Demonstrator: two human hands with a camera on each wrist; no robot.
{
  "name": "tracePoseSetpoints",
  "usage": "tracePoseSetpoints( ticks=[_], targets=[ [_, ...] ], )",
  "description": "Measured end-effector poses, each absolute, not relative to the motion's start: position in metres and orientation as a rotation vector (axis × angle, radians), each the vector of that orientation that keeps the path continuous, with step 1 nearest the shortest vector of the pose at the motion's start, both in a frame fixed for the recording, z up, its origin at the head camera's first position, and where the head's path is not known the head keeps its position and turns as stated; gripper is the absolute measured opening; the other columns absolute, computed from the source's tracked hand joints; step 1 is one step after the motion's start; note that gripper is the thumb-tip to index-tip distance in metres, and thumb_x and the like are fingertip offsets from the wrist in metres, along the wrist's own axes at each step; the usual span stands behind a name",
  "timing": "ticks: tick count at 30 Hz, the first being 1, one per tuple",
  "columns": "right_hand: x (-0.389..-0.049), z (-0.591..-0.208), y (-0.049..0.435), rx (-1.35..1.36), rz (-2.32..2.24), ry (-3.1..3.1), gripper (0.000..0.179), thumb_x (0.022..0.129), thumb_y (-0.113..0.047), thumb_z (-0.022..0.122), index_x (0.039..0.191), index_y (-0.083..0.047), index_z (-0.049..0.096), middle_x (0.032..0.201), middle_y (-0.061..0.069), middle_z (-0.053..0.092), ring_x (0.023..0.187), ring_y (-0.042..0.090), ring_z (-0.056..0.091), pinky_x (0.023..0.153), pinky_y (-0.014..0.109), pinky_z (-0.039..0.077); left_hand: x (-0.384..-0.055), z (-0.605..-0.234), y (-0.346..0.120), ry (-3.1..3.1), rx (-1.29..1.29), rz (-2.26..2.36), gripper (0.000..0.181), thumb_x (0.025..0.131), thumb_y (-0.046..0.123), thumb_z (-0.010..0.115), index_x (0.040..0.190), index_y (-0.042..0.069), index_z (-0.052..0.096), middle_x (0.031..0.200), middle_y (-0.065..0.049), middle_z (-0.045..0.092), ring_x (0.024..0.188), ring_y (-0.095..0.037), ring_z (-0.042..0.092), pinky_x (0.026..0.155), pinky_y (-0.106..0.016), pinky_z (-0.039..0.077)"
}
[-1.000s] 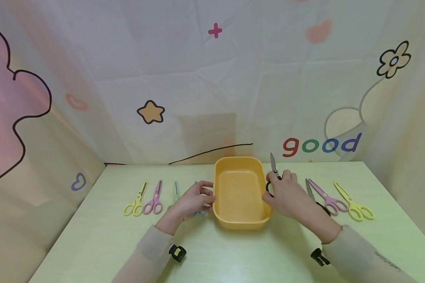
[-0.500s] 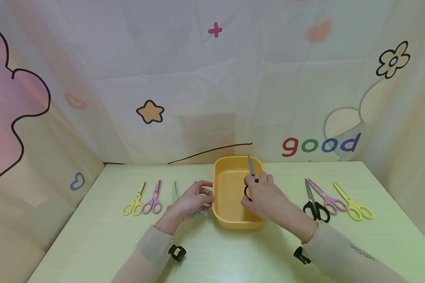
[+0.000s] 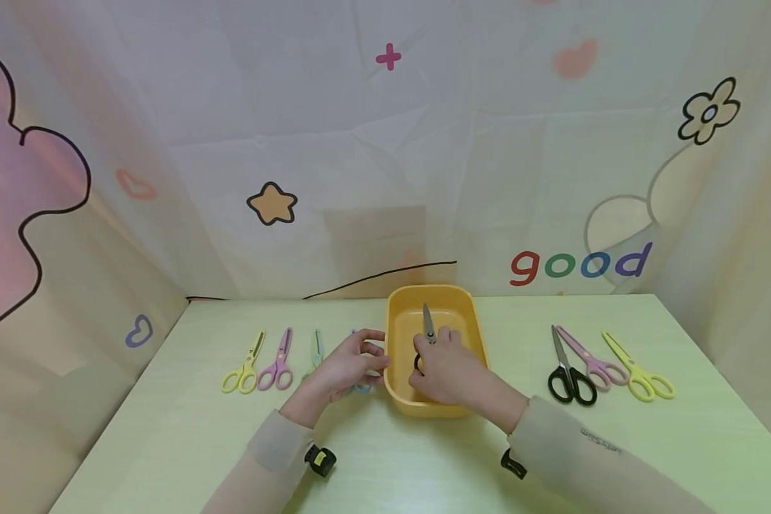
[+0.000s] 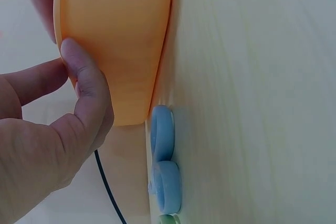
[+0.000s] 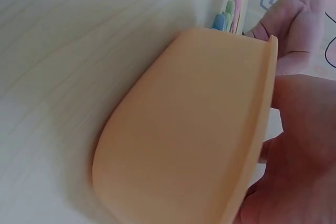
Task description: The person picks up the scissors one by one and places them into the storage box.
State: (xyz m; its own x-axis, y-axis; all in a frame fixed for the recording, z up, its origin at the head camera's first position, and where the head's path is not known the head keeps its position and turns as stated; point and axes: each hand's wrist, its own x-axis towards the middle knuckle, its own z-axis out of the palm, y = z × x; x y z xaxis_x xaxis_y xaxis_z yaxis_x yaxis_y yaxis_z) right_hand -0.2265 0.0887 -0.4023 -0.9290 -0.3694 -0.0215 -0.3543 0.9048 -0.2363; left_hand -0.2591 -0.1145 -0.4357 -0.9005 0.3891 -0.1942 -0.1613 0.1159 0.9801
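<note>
In the head view a yellow plastic bin [image 3: 395, 396] stands at the middle of the table. At its left side my left hand [image 3: 350, 364] holds the rim; the left wrist view shows finger and thumb tips meeting the rim of the bin [image 4: 118, 40]. Inside the bin, my right hand [image 3: 452, 371] grips black-handled scissors [image 3: 428, 321] by the handles, blades pointing away from me. Most of those handles are hidden by the fingers. From the right wrist, the bin wall [image 5: 184, 124] covers the scissors and part of the right hand [image 5: 299, 145].
Left of the bin lie yellow scissors [image 3: 247, 371], pink scissors [image 3: 279, 368], green scissors [image 3: 318, 346] and blue scissors [image 4: 168, 182], the last two partly hidden. At right lie black scissors [image 3: 572, 382], pink scissors [image 3: 600, 368] and yellow scissors [image 3: 645, 378]. A printed curtain [image 3: 373, 164] hangs behind.
My right hand has carried the black-handled scissors leftward from beside the bin's right edge and down into it. My left hand has stayed at the rim.
</note>
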Motion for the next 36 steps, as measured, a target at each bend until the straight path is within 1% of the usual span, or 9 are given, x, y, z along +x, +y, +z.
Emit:
tracePoseSetpoints(
  ticks=[4, 10, 17, 26, 32, 36],
  targets=[
    [-0.228, -0.407, 0.082, -0.574, -0.343, 2.970, 0.043, 0.094, -0.030, 0.068, 0.125, -0.001, 0.057, 0.101, 0.023, 0.049, 0.098, 0.039, 0.047, 0.070, 0.046, 0.052, -0.259, -0.436, -0.115, 1.987, 0.218, 1.846, 0.052, 0.099, -0.006, 0.061, 0.146, -0.007, 0.038, 0.108, -0.015, 0.053, 0.086, -0.023, 0.061, 0.074, -0.033, 0.060],
    [-0.230, -0.411, 0.074, -0.547, -0.357, 2.944, 0.042, 0.095, -0.029, 0.068, 0.124, -0.002, 0.057, 0.104, 0.024, 0.048, 0.102, 0.040, 0.046, 0.070, 0.046, 0.052, -0.258, -0.434, -0.114, 1.992, 0.211, 1.838, 0.051, 0.100, -0.005, 0.060, 0.146, -0.006, 0.039, 0.109, -0.015, 0.053, 0.086, -0.022, 0.060, 0.074, -0.032, 0.060],
    [-0.237, -0.416, 0.067, -0.558, -0.317, 2.904, 0.048, 0.098, -0.031, 0.066, 0.133, -0.001, 0.054, 0.111, 0.028, 0.048, 0.105, 0.040, 0.045, 0.077, 0.047, 0.053, -0.258, -0.433, -0.114, 2.005, 0.214, 1.823, 0.051, 0.100, -0.005, 0.060, 0.147, -0.006, 0.038, 0.111, -0.016, 0.052, 0.087, -0.022, 0.060, 0.076, -0.035, 0.060],
    [-0.241, -0.422, 0.063, -0.572, -0.263, 2.877, 0.050, 0.100, -0.032, 0.066, 0.135, 0.001, 0.051, 0.111, 0.029, 0.048, 0.103, 0.039, 0.045, 0.078, 0.046, 0.052, -0.257, -0.436, -0.114, 1.999, 0.212, 1.827, 0.050, 0.101, -0.004, 0.059, 0.147, -0.005, 0.038, 0.110, -0.016, 0.052, 0.088, -0.023, 0.061, 0.075, -0.034, 0.059],
    [-0.245, -0.425, 0.060, -0.581, -0.248, 2.868, 0.046, 0.099, -0.032, 0.068, 0.130, -0.001, 0.054, 0.107, 0.027, 0.050, 0.101, 0.038, 0.047, 0.080, 0.047, 0.051, -0.257, -0.436, -0.114, 1.997, 0.216, 1.825, 0.051, 0.101, -0.004, 0.059, 0.147, -0.005, 0.038, 0.111, -0.016, 0.052, 0.087, -0.022, 0.061, 0.075, -0.034, 0.059],
    [-0.247, -0.426, 0.061, -0.599, -0.254, 2.868, 0.040, 0.098, -0.032, 0.069, 0.122, -0.003, 0.056, 0.101, 0.023, 0.050, 0.096, 0.036, 0.048, 0.078, 0.046, 0.050, -0.257, -0.435, -0.114, 1.991, 0.213, 1.827, 0.050, 0.101, -0.004, 0.058, 0.147, -0.005, 0.038, 0.111, -0.016, 0.052, 0.087, -0.022, 0.061, 0.075, -0.034, 0.059]
  ],
)
